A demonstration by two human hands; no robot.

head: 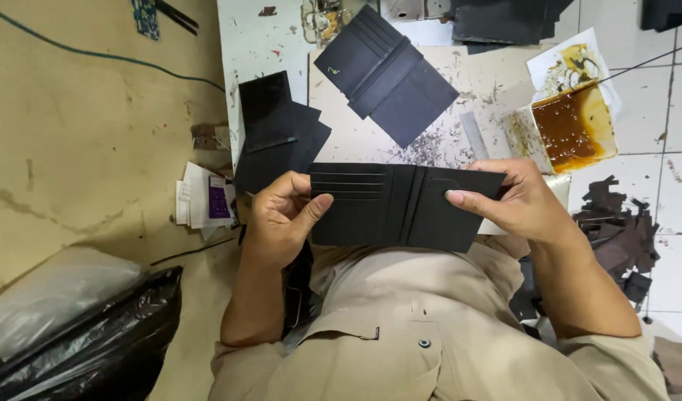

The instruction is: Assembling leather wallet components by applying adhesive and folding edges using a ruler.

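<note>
We hold a black wallet [400, 204] open flat, just above our lap. Our left hand [281, 219] has its grip closed on the wallet's left edge — thumb on the card slots. Our right hand [523, 204] has its grip closed on the right edge. Farther off, on the surface [259, 44], lie a stack of black leather pieces [278, 134] and another open wallet [385, 74] — then a tub of brown glue [575, 126].
</note>
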